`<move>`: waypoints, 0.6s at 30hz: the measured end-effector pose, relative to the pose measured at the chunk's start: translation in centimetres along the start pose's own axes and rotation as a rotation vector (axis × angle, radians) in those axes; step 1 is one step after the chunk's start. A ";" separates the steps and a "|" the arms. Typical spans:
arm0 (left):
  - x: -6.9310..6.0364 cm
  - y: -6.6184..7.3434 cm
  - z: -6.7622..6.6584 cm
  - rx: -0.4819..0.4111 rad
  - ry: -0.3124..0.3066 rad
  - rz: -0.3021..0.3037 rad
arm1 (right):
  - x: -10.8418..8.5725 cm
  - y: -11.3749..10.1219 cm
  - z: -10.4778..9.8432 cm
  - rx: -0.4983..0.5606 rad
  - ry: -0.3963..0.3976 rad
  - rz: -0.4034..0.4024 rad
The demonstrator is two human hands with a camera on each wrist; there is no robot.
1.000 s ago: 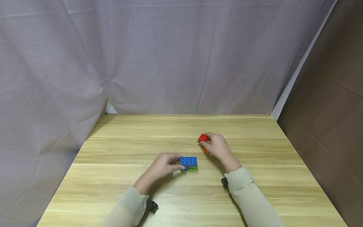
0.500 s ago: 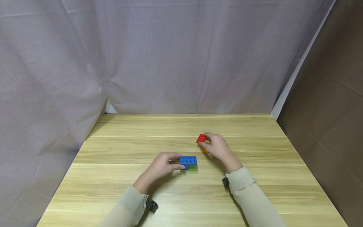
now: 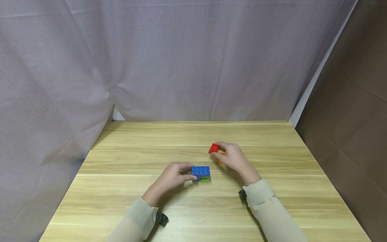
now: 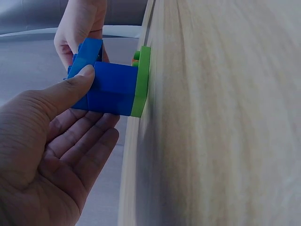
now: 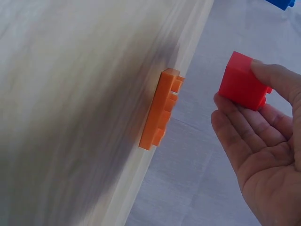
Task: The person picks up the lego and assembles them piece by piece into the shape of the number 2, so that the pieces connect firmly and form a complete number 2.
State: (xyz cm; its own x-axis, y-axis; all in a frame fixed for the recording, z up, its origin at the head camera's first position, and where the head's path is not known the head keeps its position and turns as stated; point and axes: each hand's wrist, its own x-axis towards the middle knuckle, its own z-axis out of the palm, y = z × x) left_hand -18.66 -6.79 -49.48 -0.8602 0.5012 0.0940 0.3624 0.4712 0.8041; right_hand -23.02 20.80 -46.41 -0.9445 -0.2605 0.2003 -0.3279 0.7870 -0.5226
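My left hand [image 3: 173, 176] holds a stack of blue bricks [image 3: 201, 170] between thumb and fingers. A thin green brick [image 4: 142, 82] forms the bottom of that stack, at the tabletop; two of its studs show from above. In the right wrist view, a red brick [image 5: 242, 81] is pinched by my right hand [image 5: 270, 146], its studs turned toward the palm side. Below the red brick, and apart from it, a flat orange brick [image 5: 160, 110] lies on the table with its studs up. From the head view my right hand partly hides the orange brick.
The wood-grain table [image 3: 136, 151] runs back to a grey curtain [image 3: 169, 60]. A brown curtain [image 3: 347, 134] hangs along the right side. Each wrist carries a small black camera, such as the one at the left cuff [image 3: 162, 219].
The red brick in my right hand has shifted slightly left and nearer, and a gap over the orange brick shows more. My left hand and the blue stack stay nearly still.
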 end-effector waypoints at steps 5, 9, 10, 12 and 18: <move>-0.1 0.1 0.0 0.008 0.004 0.000 | -0.3 -0.4 -0.4 0.002 0.011 -0.019; -0.1 0.1 0.0 0.014 0.004 -0.007 | -0.6 -0.8 -0.8 0.003 0.009 -0.032; -0.1 0.2 0.0 0.014 0.003 -0.009 | -0.6 -0.8 -0.8 0.008 0.007 -0.041; -0.1 0.2 -0.1 0.015 0.001 -0.012 | -0.8 -1.0 -1.0 0.017 0.003 -0.061; -0.1 0.1 0.0 0.019 0.000 -0.011 | -1.0 -1.3 -1.3 0.022 -0.002 -0.107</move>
State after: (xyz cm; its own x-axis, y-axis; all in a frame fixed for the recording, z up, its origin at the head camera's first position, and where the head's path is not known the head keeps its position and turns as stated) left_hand -18.54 -6.83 -49.39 -0.8642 0.4959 0.0854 0.3599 0.4906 0.7936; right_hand -21.58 20.75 -44.88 -0.9041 -0.3433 0.2546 -0.4272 0.7424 -0.5160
